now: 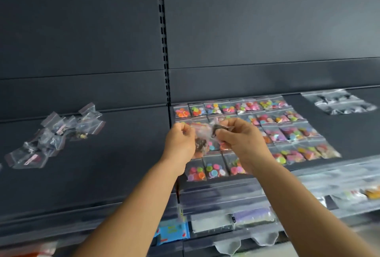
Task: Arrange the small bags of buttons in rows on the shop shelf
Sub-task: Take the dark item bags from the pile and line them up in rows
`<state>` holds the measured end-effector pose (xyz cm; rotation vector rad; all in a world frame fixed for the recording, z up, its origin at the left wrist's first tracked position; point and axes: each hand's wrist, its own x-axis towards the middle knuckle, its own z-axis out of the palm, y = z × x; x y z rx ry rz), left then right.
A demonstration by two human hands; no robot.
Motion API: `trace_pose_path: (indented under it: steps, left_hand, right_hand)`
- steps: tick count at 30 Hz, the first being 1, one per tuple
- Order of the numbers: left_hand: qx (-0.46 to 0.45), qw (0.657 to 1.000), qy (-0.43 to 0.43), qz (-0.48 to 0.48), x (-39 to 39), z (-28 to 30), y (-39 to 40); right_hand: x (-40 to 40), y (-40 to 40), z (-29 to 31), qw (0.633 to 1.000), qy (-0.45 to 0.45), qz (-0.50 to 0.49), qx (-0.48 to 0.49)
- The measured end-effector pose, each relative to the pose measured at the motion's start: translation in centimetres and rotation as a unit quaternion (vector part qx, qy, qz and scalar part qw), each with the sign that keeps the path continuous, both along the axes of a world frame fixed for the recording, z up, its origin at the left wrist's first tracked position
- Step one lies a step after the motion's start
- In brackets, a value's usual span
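Leftmost, on the far left of the shelf [123,164], a loose heap [55,133] of clear zip bags lies unsorted; its contents look dark and metallic, though blur hides what they are. Next, at centre, your left hand [181,143] has its fingers curled round the left end of a small bag [202,136], and your right hand [240,143] pinches the same bundle between thumb and forefinger. What you hold is thin crinkled film with a red zip strip and dark brown buttons inside; whether it is one bag or two pressed together cannot be told. It hangs above the shelf, over the near left part of the rows [246,131].

To do this step well, you should probably flatten the film first so the buttons spread in one layer, then lay the bag with its zip edge far and its sides parallel to its neighbours. Slick film on a smooth shelf is likely to slide, so set it down rather than drop it, and avoid dragging a sleeve or wrist across bags already placed.

To the right, the rows run in a tidy grid of flat rectangular bags, touching edge to edge, filled with small round buttons in pink, green, orange and blue. Farthest right, a separate block [341,104] of clear bags holds dark pieces, well apart from the grid.
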<state>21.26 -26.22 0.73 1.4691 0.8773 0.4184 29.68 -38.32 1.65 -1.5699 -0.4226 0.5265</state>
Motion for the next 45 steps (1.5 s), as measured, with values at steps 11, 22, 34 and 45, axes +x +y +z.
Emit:
trace_pose_path:
  steps: [11,22,34,45]
  left_hand:
    - [0.021,0.990,-0.047,-0.128,9.4,1.8,-14.3]
    - [0.005,0.987,-0.078,-0.137,17.6,1.6,-21.9]
    - [-0.073,0.970,-0.088,-0.216,25.7,0.8,-22.6]
    - [-0.096,0.960,-0.088,-0.246,30.2,0.4,-22.0]
  right_hand:
    - [8.8,-14.1,1.3,0.997,-0.045,-0.041,-0.045]
    - [15.0,-23.4,1.3,0.988,0.052,-0.140,0.044]
    - [20.1,-23.8,1.6,0.969,0.103,-0.203,0.094]
    - [24.6,-23.3,1.1,0.967,0.080,-0.233,0.055]
